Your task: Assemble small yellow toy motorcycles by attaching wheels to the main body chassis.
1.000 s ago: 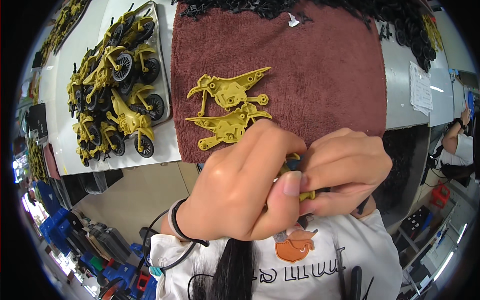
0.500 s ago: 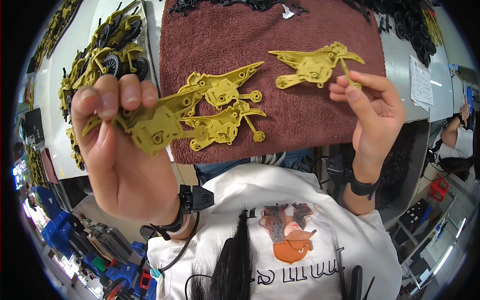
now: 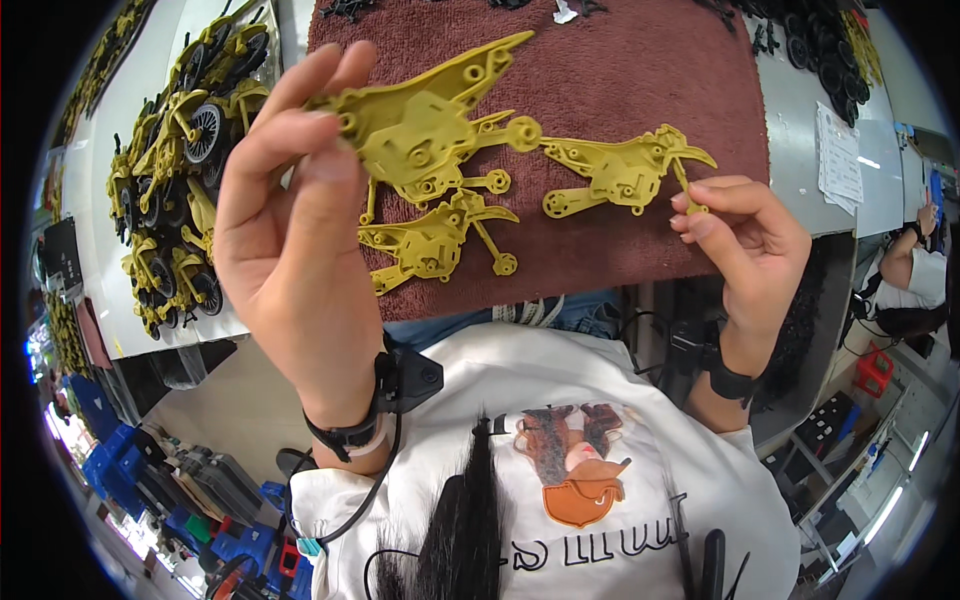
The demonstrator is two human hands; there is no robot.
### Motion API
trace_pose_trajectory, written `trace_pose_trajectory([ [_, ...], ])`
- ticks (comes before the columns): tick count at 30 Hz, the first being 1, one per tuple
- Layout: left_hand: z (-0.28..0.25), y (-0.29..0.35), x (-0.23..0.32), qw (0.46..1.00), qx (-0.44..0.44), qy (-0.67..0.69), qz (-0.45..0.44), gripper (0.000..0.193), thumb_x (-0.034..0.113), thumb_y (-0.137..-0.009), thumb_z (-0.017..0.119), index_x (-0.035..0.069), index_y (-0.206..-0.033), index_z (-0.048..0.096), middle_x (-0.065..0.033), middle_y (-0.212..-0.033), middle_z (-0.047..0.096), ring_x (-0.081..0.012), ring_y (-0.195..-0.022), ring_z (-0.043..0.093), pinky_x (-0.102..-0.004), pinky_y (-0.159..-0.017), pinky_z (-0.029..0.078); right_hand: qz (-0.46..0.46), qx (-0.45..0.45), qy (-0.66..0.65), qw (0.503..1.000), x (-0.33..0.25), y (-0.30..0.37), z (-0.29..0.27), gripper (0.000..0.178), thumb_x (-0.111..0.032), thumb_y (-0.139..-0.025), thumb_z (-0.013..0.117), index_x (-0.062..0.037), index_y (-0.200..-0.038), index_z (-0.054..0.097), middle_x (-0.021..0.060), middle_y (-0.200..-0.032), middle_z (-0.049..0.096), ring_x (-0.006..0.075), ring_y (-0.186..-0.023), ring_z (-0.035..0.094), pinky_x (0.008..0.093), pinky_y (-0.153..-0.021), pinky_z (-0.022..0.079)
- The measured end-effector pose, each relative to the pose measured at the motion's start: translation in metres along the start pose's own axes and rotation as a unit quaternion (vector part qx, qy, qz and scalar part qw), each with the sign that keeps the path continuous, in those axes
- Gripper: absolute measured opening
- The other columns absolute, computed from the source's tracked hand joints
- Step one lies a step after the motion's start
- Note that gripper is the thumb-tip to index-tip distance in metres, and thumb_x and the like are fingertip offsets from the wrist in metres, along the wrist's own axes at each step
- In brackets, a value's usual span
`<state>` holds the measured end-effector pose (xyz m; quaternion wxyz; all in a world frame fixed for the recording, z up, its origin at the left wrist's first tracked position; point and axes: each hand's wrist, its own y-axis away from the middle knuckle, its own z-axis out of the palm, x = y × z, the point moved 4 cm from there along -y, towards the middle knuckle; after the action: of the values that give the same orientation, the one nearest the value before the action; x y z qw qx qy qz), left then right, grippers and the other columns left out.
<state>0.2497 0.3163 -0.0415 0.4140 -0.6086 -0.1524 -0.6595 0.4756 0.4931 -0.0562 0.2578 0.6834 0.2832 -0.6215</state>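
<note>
My left hand [image 3: 300,190] is closed on one end of a yellow plastic toy motorcycle body half [image 3: 425,125], raised above the cloth. The held piece partly hides another yellow half [image 3: 440,185] behind it. Below that lies one more yellow half [image 3: 430,245] on the brown towel [image 3: 580,260], its thin fork arm pointing right. My right hand [image 3: 750,240] pinches the fork arm of a separate yellow body half [image 3: 615,172] between thumb and fingers. That piece's pointed tail reaches left, close to the left hand's piece.
Assembled yellow toy motorcycles [image 3: 160,190] with black wheels crowd the table at left. Black wheels [image 3: 830,60] and small black parts lie at the far right. A paper sheet [image 3: 838,155] rests on the right side. Another person's arm [image 3: 910,260] shows at the right edge.
My left hand has moved right and up, and its yellow half now points the other way, over the towel. The piece in my right hand has shifted slightly down.
</note>
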Motion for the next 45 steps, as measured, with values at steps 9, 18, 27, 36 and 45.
trace_pose_trajectory([
  [9,0.016,0.003,-0.006,1.0,-0.003,-0.018,0.003,0.014,-0.005,-0.093,0.05,0.0,-0.103,0.058,-0.0191,-0.13,0.053,-0.0396,-0.127,0.05,-0.0409,-0.101,0.047,-0.103,-0.074,0.267,0.955,-0.016,0.0,0.007,0.021,0.006,-0.068,0.076,0.0028,-0.088,0.068,0.0125,-0.088,0.065,0.02,-0.079,0.064,0.0275,-0.07,0.049],
  [18,0.061,0.014,-0.003,0.979,-0.18,-0.076,0.052,0.02,-0.004,-0.091,0.054,-0.004,-0.111,0.051,-0.0241,-0.128,0.05,-0.0391,-0.12,0.056,-0.0433,-0.102,0.045,-0.056,-0.102,0.019,0.993,-0.029,-0.019,0.042,0.062,-0.013,-0.08,0.077,0.0053,-0.131,0.046,0.0117,-0.113,0.06,0.0164,-0.101,0.059,0.0278,-0.089,0.047],
  [27,0.027,0.023,-0.006,0.711,-0.249,-0.654,0.073,0.081,0.054,-0.083,0.059,0.009,-0.147,0.037,-0.0118,-0.151,0.038,-0.0318,-0.14,0.033,-0.0477,-0.116,0.021,0.016,-0.052,0.036,0.998,-0.018,-0.049,0.02,0.034,0.001,-0.081,0.072,-0.0033,-0.113,0.065,0.0024,-0.086,0.065,0.005,-0.077,0.061,0.0183,-0.065,0.047],
  [36,0.018,0.015,-0.018,0.715,-0.211,-0.665,0.036,0.075,0.044,-0.085,0.063,0.011,-0.147,0.037,-0.013,-0.153,0.034,-0.031,-0.142,0.03,-0.0466,-0.116,0.02,-0.161,-0.102,0.354,0.916,-0.023,-0.05,0.042,0.046,-0.006,-0.07,0.076,-0.0089,-0.115,0.068,0.0067,-0.101,0.056,0.0201,-0.09,0.058,0.0284,-0.08,0.046],
  [45,0.019,0.011,-0.011,0.711,-0.223,-0.666,0.031,0.078,0.041,-0.083,0.062,0.009,-0.148,0.034,-0.0154,-0.154,0.031,-0.0326,-0.143,0.027,-0.046,-0.117,0.018,-0.184,-0.165,0.358,0.9,-0.023,-0.017,0.047,0.039,-0.011,-0.064,0.077,-0.0101,-0.103,0.068,0.0091,-0.115,0.055,0.0316,-0.107,0.051,0.0422,-0.092,0.044],
])
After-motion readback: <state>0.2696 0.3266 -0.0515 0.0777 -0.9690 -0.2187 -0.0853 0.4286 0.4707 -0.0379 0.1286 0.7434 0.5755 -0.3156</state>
